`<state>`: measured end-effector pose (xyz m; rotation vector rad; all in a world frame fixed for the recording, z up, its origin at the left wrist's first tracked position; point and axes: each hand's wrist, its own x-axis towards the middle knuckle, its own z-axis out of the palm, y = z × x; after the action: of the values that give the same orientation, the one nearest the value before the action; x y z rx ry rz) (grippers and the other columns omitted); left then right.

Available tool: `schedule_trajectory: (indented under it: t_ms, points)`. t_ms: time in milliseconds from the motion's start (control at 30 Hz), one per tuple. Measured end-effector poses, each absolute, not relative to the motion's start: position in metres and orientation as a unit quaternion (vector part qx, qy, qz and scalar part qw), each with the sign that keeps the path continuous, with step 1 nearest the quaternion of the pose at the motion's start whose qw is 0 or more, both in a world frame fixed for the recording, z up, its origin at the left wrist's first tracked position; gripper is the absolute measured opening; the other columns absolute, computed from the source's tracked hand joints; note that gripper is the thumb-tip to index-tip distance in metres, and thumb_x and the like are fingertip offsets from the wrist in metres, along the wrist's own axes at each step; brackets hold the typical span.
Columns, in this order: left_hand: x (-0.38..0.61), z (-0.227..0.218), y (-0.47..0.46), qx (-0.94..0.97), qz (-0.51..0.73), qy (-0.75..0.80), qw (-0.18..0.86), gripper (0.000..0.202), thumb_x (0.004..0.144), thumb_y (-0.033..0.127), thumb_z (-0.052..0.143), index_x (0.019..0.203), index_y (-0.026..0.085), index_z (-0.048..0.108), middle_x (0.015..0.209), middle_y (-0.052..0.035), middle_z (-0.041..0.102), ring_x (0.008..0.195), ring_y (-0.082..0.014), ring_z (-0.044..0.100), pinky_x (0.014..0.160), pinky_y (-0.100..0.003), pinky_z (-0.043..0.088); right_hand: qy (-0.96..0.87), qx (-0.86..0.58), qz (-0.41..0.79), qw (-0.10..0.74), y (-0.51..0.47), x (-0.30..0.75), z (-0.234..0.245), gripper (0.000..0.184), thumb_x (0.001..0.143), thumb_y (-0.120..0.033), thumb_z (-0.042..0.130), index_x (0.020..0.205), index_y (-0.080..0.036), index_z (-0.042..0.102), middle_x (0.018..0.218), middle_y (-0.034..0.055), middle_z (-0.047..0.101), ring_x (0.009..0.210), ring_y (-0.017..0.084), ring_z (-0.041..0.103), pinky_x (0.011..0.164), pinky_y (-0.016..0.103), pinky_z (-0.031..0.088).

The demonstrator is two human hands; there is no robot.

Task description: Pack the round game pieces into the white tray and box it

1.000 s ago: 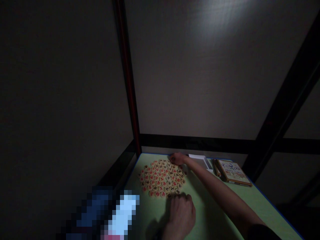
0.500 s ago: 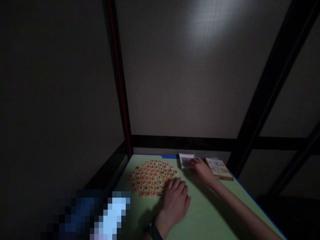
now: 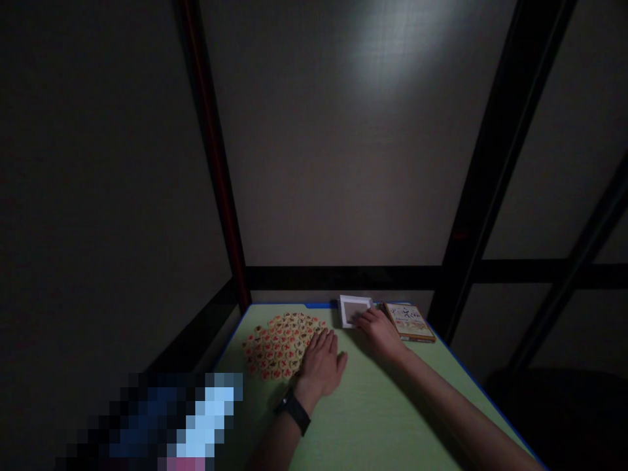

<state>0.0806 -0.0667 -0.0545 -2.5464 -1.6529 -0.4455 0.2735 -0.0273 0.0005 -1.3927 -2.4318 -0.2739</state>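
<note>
Round Chinese chess pieces [image 3: 279, 350] with red and dark characters lie close together in a single flat patch on the left half of the table. My left hand [image 3: 321, 366], a black band on its wrist, rests palm down with fingers stretched out; its fingertips reach the right edge of the patch and cover some pieces. At the back edge sits a shallow white box [image 3: 356, 311] with a grey inside. My right hand [image 3: 380, 332] has its fingers curled at the box's front right corner, gripping its edge. The fingertips are partly hidden.
A flat printed game box [image 3: 411, 322] lies right of the white box, near the table's right edge. The pale green table [image 3: 373, 418] has a blue rim and stands against a grey wall panel [image 3: 333, 163]. A pixelated patch covers the lower left.
My left hand has flattened, with its fingers stretching forward along the pieces. My right hand has come onto the white box's front right corner. The view has shifted slightly.
</note>
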Motion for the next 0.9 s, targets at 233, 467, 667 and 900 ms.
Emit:
schedule_trajectory:
  t_ms: [233,467,667,900]
  points:
    - [0.074,-0.046,-0.075,-0.838,-0.148,-0.524,0.038,0.049,0.102,0.030,0.029,0.141,0.014,0.053,0.150,-0.0089,0.049,0.145,-0.0243,0.036,0.122,-0.046,0.027,-0.873,-0.429,-0.073,0.221,-0.107,0.307,-0.027,0.024,0.093,-0.013,0.051,0.095,-0.021,0.073,0.091,0.0102,0.070,0.087,0.023,0.062,0.078,0.033,0.048]
    - [0.032,-0.038,-0.106,-0.837,-0.164,-0.520,0.050,0.044,0.100,0.035,0.040,0.139,0.022,0.055,0.146,-0.0065,0.055,0.142,-0.0262,0.039,0.120,-0.047,0.029,-0.886,-0.403,0.012,0.228,-0.143,0.294,-0.046,0.029,0.095,-0.018,0.048,0.096,-0.025,0.076,0.085,0.0091,0.070,0.086,0.024,0.064,0.075,0.034,0.051]
    - [0.009,-0.030,-0.132,-0.784,-0.159,-0.598,0.042,0.045,0.087,0.041,0.066,0.127,0.022,0.061,0.132,-0.0102,0.061,0.127,-0.0302,0.050,0.108,-0.044,0.039,-0.854,-0.361,0.176,0.331,-0.138,0.288,-0.032,0.029,0.096,-0.043,0.055,0.108,-0.026,0.076,0.105,0.0097,0.073,0.102,0.023,0.065,0.090,0.036,0.051]
    - [0.012,-0.029,-0.132,-0.744,-0.135,-0.654,0.026,0.030,0.092,0.034,0.061,0.118,0.021,0.063,0.117,-0.0083,0.063,0.111,-0.0235,0.059,0.095,-0.034,0.046,-0.822,-0.434,0.182,0.322,-0.122,0.305,-0.046,0.063,0.086,-0.057,0.062,0.138,-0.022,0.058,0.150,0.0176,0.046,0.137,0.032,0.044,0.112,0.052,0.036]
